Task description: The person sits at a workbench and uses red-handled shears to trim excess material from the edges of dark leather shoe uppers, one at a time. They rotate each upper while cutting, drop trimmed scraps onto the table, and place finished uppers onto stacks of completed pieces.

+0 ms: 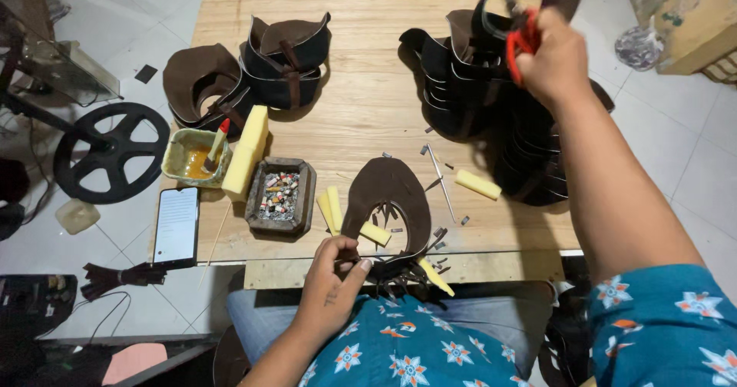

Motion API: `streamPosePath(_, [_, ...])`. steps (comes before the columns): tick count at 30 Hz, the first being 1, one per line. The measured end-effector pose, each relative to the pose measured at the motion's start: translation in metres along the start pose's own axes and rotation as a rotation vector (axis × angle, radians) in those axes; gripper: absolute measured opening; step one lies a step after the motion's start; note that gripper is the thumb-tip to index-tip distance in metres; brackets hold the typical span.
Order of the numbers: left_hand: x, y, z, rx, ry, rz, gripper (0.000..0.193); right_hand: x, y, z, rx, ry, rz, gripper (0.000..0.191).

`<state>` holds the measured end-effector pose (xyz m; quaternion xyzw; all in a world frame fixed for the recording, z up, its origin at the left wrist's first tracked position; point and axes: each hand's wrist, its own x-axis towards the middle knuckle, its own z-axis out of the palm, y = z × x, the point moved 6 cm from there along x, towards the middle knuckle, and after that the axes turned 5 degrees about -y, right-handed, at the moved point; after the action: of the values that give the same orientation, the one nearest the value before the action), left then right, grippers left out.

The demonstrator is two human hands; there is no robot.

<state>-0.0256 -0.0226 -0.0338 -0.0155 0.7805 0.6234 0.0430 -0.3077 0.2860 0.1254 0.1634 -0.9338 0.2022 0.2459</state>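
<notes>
A curved dark brown leather piece (391,199) lies at the near edge of the wooden board (368,87). My left hand (334,279) pinches its near end at the board's front edge. My right hand (554,57) is raised over the far right stack of dark leather shoe uppers (468,80), fingers closed on red-handled scissors (520,38). Yellow foam strips (477,184) and small leather scraps lie around the brown piece.
A second pile of brown uppers (253,64) sits far left. Near it are a glue tub with a brush (193,157), a yellow foam block (247,150), a filled square ashtray (281,195) and a phone (176,224). A black wheel (107,150) lies on the tiled floor.
</notes>
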Motion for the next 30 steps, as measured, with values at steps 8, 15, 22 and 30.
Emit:
streamPosePath(8, [0.005, -0.015, -0.018, 0.02, 0.237, 0.107, 0.033, -0.084, -0.046, 0.052, 0.288, -0.138, 0.01, 0.029])
streamPosePath(15, [0.021, -0.078, 0.005, -0.285, 0.122, -0.14, 0.047, -0.24, -0.134, 0.108, 0.419, -0.944, 0.078, 0.033])
streamPosePath(22, [0.02, -0.043, -0.001, -0.683, 0.106, -0.034, 0.048, -0.25, -0.124, 0.079, 0.733, -0.381, 0.252, 0.033])
streamPosePath(30, [0.006, 0.066, 0.016, -0.387, -0.212, 0.134, 0.039, -0.254, -0.148, 0.029, 1.227, -0.461, 0.483, 0.047])
